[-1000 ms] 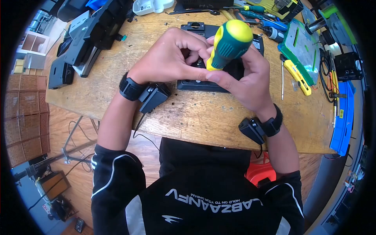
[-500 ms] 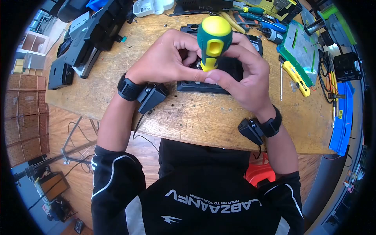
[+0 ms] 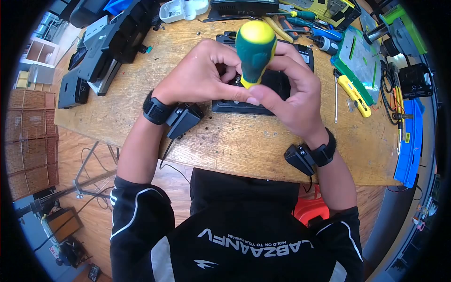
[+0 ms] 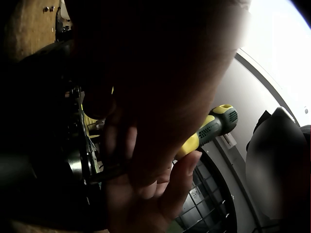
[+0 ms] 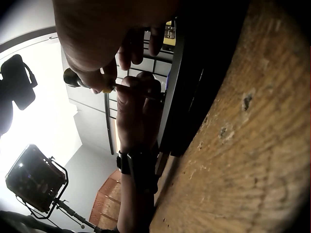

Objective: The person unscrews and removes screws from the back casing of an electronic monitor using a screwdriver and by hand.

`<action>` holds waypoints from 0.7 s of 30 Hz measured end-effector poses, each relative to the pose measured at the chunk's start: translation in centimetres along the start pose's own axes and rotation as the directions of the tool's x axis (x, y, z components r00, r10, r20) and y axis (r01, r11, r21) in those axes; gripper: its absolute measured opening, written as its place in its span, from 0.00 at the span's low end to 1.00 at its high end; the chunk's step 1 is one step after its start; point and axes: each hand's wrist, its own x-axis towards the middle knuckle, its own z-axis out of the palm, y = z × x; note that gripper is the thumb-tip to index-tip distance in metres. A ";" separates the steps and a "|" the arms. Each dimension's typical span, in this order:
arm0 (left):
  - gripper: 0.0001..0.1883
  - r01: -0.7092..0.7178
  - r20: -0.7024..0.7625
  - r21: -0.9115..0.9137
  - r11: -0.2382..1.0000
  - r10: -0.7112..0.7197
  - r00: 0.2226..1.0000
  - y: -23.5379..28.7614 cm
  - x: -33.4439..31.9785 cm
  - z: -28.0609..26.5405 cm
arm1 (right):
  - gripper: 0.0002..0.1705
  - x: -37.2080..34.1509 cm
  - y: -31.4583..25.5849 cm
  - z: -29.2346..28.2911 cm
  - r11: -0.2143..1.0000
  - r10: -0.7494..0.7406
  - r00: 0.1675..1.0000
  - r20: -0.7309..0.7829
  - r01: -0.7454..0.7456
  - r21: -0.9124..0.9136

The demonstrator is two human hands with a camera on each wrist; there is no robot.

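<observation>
A screwdriver (image 3: 256, 49) with a green and yellow handle stands nearly upright, its yellow cap toward the head camera. My right hand (image 3: 299, 105) pinches the base of the handle between thumb and fingers. From the other side, my left hand (image 3: 195, 77) curls its fingers about the thin shaft, its thumb meeting the right thumb. In the right wrist view the dark shaft (image 5: 138, 92) runs past the left fingers to a black device (image 5: 172, 92). That flat device (image 3: 235, 105) lies on the bench under both hands, which hide most of it and the screwdriver's tip.
A wooden workbench (image 3: 225, 145) carries black equipment cases (image 3: 112, 51) at the left. A white tray (image 3: 184, 9) stands at the back. To the right lie a yellow utility knife (image 3: 353, 96), a thin metal rod (image 3: 336, 101), a green-edged plate (image 3: 359, 61) and several hand tools (image 3: 305, 23).
The screwdriver has turned about its own axis, so the yellow recess in its handle has come round and gone. Its handle has swung leftward, more upright. Both hands stay nearly in place.
</observation>
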 end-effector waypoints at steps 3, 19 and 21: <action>0.12 0.088 0.077 -0.013 0.996 -0.087 0.993 1.0 -0.1 -0.2 | 0.21 0.0 0.0 0.0 0.998 0.056 0.998 -0.012 -0.056 0.023; 0.10 0.070 0.085 -0.024 0.997 -0.068 0.994 0.5 -0.1 -0.1 | 0.25 -0.3 0.4 -0.1 0.997 0.038 0.999 -0.012 -0.037 0.065; 0.09 0.078 0.027 -0.022 0.997 -0.077 0.997 0.4 0.0 0.0 | 0.25 -0.1 0.0 0.2 0.997 0.025 0.999 -0.037 -0.022 0.067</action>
